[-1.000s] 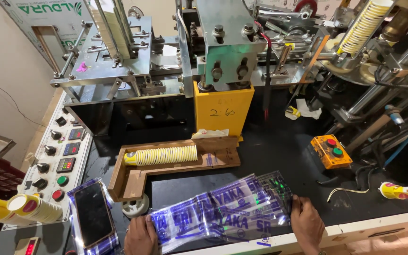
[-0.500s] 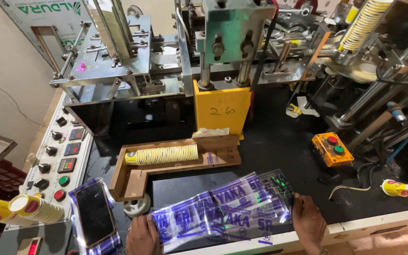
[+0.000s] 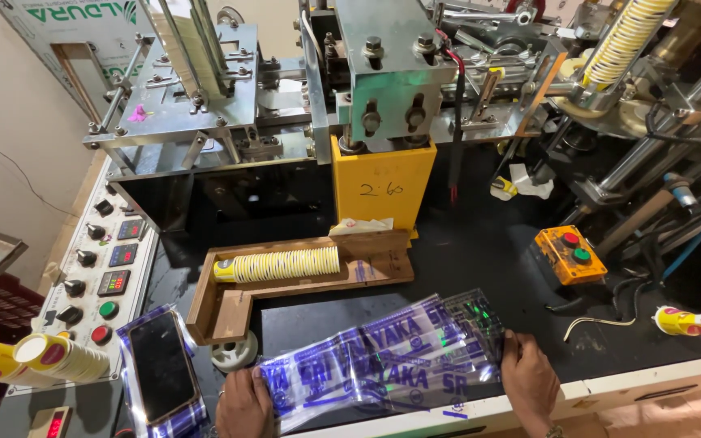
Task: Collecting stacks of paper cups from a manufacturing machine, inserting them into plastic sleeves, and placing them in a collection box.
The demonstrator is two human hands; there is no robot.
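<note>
Head view — clear printed plastic bag (image 3: 383, 369), flat on the black table (image 3: 480, 259), long axis left to right. Left hand (image 3: 243, 403) pinches its left end, right hand (image 3: 529, 381) its right end; row of stacked cups (image 3: 281, 264) lies beyond, in a wooden tray (image 3: 221, 308).

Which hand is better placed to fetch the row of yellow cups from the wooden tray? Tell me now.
Left, probably. The left hand grips the plastic bag at its end just below the wooden tray, nearer the cup stack. The right hand holds the far end.
</note>
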